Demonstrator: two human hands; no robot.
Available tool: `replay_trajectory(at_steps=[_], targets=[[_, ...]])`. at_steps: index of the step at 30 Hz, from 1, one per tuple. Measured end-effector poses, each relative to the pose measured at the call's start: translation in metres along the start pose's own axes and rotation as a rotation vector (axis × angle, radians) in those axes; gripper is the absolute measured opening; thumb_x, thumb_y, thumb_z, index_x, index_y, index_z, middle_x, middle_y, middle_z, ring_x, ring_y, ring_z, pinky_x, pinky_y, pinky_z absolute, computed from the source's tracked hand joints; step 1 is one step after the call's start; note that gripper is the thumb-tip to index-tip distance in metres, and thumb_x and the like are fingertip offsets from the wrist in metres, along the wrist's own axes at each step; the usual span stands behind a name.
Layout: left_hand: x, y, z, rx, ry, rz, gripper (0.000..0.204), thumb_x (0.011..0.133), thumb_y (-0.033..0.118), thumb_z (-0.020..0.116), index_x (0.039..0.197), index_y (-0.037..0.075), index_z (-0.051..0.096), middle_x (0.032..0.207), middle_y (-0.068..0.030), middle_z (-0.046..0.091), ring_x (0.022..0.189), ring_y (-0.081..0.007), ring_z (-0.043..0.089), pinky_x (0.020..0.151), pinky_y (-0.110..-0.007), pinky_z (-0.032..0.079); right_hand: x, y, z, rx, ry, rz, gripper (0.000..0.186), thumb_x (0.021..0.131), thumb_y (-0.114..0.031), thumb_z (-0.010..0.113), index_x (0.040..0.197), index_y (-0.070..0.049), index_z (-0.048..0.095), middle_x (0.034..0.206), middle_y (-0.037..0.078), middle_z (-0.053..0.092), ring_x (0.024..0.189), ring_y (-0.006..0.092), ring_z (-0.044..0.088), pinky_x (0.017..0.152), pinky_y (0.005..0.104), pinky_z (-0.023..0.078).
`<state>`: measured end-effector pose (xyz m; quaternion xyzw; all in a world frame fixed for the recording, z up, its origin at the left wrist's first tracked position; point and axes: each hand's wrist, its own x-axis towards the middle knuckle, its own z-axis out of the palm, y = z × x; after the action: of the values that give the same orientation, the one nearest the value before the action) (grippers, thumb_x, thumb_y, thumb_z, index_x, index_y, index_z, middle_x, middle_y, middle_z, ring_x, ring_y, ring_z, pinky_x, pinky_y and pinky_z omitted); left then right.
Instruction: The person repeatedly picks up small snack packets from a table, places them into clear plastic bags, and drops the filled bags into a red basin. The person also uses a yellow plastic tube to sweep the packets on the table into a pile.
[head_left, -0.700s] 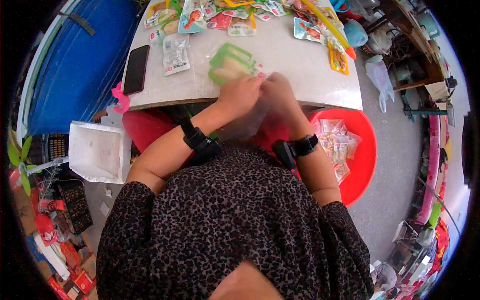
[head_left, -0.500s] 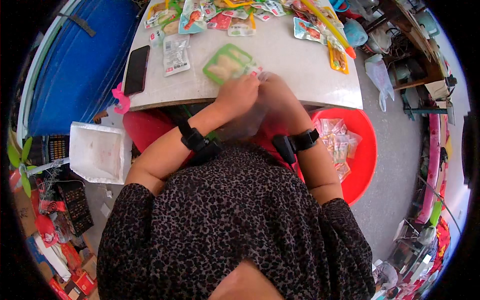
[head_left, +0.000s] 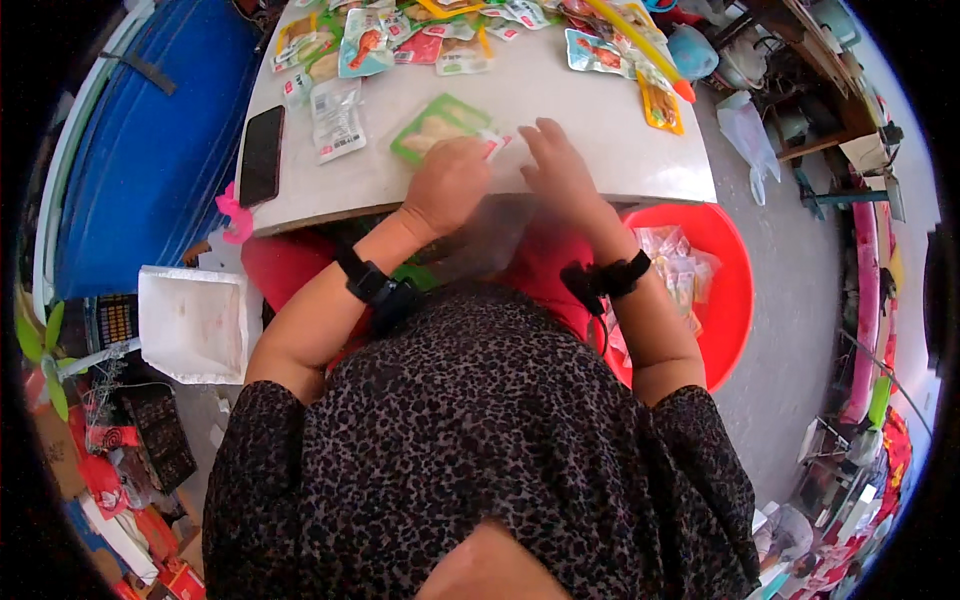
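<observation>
At the near edge of the white table (head_left: 600,120), my left hand (head_left: 447,185) is closed on a clear, green-edged pouch with pale food (head_left: 430,125), gripping it by its red-marked near end. My right hand (head_left: 557,170) is open just to the right, fingers apart and slightly blurred. A white printed pouch (head_left: 337,120) lies to the left, and a black phone (head_left: 262,157) near the table's left edge. Colourful food pouches (head_left: 365,43) are heaped along the far side.
A red basin (head_left: 725,310) of packets stands below right. A white foam box (head_left: 192,322) is below left, near crates and clutter. A yellow rod (head_left: 640,45) lies across the pouches. A blue folded item (head_left: 140,170) is at the left, a plastic bag (head_left: 748,145) at the right.
My right hand has parted from the pouch and my left hand, moving right with fingers opened. My left hand has shifted left with the pouch. The view has shifted slightly.
</observation>
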<state>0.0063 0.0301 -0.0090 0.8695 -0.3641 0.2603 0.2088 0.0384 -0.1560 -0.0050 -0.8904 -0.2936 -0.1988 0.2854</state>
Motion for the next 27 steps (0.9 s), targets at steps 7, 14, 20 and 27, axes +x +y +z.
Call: replay_trajectory(at_steps=[7,14,20,27], targets=[[0.039,-0.006,-0.056,-0.525,0.053,-0.321,0.016,0.078,0.009,0.043,0.088,0.001,0.052,0.093,-0.0100,0.052,0.086,-0.0202,0.049,0.077,-0.029,0.038,0.048,-0.017,-0.058,0.162,-0.221,-0.037,0.010,0.071,-0.008,0.049,0.077,-0.001,0.051,0.076,0.012,0.052,0.071,0.0252,0.050,0.062,0.0331,0.040],[0.067,0.011,-0.079,-1.129,-0.122,-0.537,0.016,0.079,0.009,0.044,0.091,0.000,0.051,0.084,-0.0053,0.054,0.079,-0.0103,0.050,0.073,-0.022,0.039,0.053,-0.054,-0.124,0.139,-0.394,-0.024,0.017,0.072,-0.015,0.052,0.083,-0.002,0.050,0.075,0.011,0.052,0.068,0.0231,0.051,0.061,0.0313,0.040],[0.047,0.032,-0.076,-1.188,-0.363,-0.493,0.017,0.078,0.009,0.044,0.091,0.000,0.051,0.088,-0.0053,0.052,0.082,-0.0120,0.048,0.075,-0.024,0.037,0.010,-0.058,-0.117,0.197,-0.491,0.000,0.017,0.073,-0.019,0.048,0.074,-0.003,0.049,0.068,0.014,0.050,0.067,0.0320,0.049,0.058,0.0379,0.039],[0.015,0.024,-0.045,-1.238,-0.682,-0.550,0.018,0.077,0.010,0.047,0.092,0.001,0.049,0.089,-0.0036,0.051,0.084,-0.0113,0.046,0.076,-0.024,0.036,-0.074,-0.024,-0.160,0.411,-0.314,0.452,0.012,0.074,-0.014,0.050,0.077,-0.002,0.051,0.067,0.008,0.052,0.063,0.0164,0.051,0.057,0.0279,0.041]])
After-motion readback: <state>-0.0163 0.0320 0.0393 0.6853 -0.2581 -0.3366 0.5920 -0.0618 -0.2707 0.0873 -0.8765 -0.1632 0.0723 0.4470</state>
